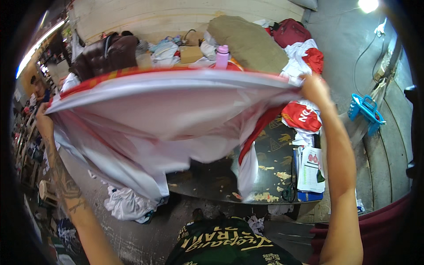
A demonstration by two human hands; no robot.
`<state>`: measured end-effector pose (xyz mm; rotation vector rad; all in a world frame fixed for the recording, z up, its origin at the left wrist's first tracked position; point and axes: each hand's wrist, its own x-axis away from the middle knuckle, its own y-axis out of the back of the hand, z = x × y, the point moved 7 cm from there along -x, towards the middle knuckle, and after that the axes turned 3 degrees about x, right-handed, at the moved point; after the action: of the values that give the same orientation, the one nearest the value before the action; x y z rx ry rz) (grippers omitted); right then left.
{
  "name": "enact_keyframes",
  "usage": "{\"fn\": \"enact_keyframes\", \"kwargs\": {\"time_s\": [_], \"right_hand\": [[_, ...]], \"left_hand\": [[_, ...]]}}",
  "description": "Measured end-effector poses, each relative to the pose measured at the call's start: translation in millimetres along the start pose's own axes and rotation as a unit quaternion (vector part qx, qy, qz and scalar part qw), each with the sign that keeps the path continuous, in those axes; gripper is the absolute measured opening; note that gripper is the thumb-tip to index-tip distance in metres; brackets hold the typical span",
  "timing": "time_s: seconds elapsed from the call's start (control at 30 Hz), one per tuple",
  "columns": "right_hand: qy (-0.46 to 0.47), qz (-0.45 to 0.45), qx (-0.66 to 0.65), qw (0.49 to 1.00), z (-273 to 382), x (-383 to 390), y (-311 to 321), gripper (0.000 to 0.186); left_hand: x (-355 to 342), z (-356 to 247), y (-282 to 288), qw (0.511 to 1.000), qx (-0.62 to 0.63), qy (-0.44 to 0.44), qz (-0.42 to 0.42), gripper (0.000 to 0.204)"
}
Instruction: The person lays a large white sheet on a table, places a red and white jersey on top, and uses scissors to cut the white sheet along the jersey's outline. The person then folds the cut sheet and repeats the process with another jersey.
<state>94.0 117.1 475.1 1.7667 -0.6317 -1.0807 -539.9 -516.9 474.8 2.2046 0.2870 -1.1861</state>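
A white and red garment [172, 119] is spread in the air above the dark table, its lower edge hanging and smeared by motion. My left hand [43, 115] grips its far left corner at arm's length. At the upper right, my right hand [315, 90] is closed on the opposite corner. The pale inner side faces me, with a red and yellow strip along the top edge. A loose flap hangs down at its right end. Much of the tabletop [207, 181] is hidden behind the cloth.
A pink bottle [222, 56], a khaki sack [247, 42] and a maroon bag [291, 33] are behind. Red and white clothes [301, 115], papers [310, 170] and scissors [289, 191] lie along the right side. White cloths [128, 204] are heaped on the floor; a blue basket [367, 112] hangs right.
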Motion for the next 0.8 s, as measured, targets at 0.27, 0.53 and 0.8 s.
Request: {"fn": "enact_keyframes", "kwargs": {"time_s": [0.27, 0.53, 0.8], "right_hand": [[0.180, -0.077, -0.228, 0.954, -33, 101, -149, 0.059], [-0.038, 0.375, 0.046, 0.925, -72, 210, -317, 0.124], [0.081, 0.387, -0.199, 0.897, 127, 401, -326, 0.094]], "left_hand": [[386, 61, 29, 0.922, -0.072, 0.115, 0.363, 0.075], [606, -79, -57, 0.780, 0.129, 0.036, 0.611, 0.104], [453, -42, -289, 0.863, -0.090, -0.036, 0.496, 0.092]]}}
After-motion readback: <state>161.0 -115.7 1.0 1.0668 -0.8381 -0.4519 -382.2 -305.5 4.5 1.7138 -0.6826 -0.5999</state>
